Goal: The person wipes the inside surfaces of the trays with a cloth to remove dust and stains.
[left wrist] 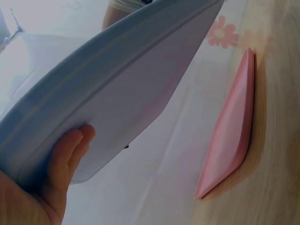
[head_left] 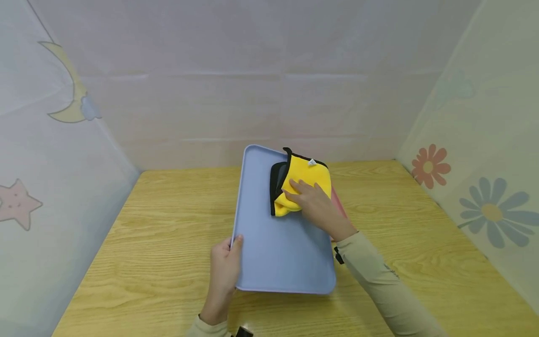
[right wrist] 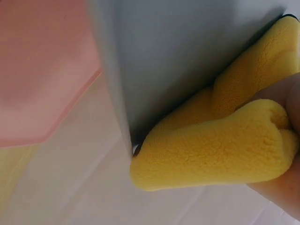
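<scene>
The left hand [head_left: 225, 269] grips a blue tray [head_left: 282, 257] by its edge. The right hand [head_left: 317, 206], fingers extended, presses a yellow cloth [head_left: 310, 173] against it.

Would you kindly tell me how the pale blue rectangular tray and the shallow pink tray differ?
The blue tray is held up by the left hand; the pink tray rests on the wooden table. A yellow, black-edged cloth touches the blue tray; none shows on the pink tray. Both look shallow.
</scene>
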`<action>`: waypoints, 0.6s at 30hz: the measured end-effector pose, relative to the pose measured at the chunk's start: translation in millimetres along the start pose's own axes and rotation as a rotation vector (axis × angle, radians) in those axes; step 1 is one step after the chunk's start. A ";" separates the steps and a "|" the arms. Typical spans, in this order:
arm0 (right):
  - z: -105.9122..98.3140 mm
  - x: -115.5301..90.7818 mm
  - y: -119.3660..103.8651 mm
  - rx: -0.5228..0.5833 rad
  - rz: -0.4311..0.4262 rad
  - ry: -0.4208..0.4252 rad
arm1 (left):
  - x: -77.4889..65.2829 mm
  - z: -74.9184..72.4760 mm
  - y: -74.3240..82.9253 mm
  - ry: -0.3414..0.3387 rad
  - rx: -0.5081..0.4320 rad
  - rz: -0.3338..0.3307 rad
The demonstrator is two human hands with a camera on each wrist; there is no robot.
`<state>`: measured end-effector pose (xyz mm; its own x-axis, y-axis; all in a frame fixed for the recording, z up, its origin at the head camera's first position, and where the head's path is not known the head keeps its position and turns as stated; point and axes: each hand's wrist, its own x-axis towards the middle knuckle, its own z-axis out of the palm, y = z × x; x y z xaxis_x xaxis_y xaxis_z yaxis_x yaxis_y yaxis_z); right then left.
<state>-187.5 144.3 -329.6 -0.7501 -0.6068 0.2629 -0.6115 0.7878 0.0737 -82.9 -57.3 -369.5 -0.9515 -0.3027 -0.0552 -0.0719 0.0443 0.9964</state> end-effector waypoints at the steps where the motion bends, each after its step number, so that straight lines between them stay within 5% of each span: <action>1: 0.3 -0.5 1.4 0.002 0.002 -0.004 | -0.4 -0.1 0.6 0.002 0.000 0.002; 7: 0.2 -2.5 7.0 0.017 0.027 -0.040 | -1.1 -1.9 3.0 0.007 0.013 -0.004; 18: 5.2 -10.8 15.6 0.000 0.095 -0.097 | 2.0 -6.8 2.0 0.038 0.047 0.102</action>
<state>-190.3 162.6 -336.4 -0.8257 -0.5363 0.1747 -0.5360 0.8425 0.0531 -83.0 -64.3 -367.2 -0.9427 -0.3297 0.0501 0.0103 0.1214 0.9926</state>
